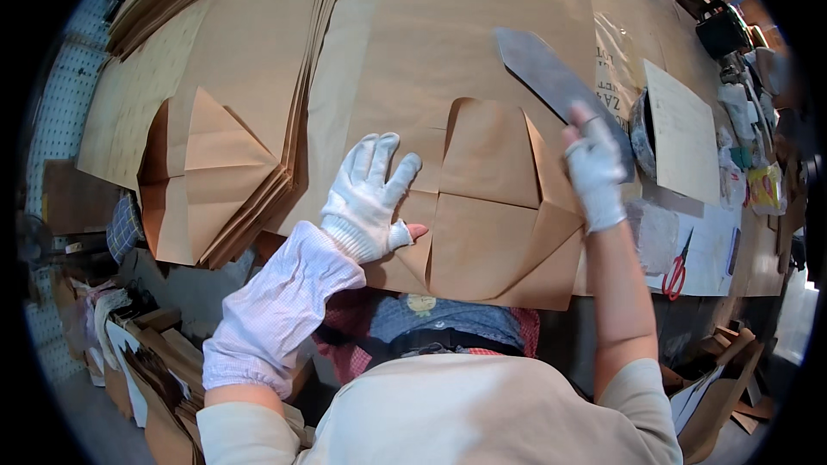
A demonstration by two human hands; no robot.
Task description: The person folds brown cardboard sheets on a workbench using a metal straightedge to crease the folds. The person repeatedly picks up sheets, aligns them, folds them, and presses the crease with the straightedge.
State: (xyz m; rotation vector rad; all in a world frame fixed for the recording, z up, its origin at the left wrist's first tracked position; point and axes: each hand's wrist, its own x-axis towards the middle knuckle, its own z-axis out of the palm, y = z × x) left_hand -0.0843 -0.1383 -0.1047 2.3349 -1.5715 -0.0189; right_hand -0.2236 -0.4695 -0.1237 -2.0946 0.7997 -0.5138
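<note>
My left hand, in a white knit glove with a bare thumb tip, lies with fingers spread on brown kraft paper. Its thumb touches the left side of a partly folded paper bag, whose flaps form creased triangles at left and right. To the right, my right hand, in a white glove with bare fingertips, is smeared by motion over the lower part of a flat grey metal plate with an angled end. Whether its fingers grip the plate is unclear.
A stack of folded paper bags lies at the left. Large paper sheets cover the table. At the right are a pale board, red-handled scissors and a clear plastic bag. Cardboard pieces stand below the table's right side.
</note>
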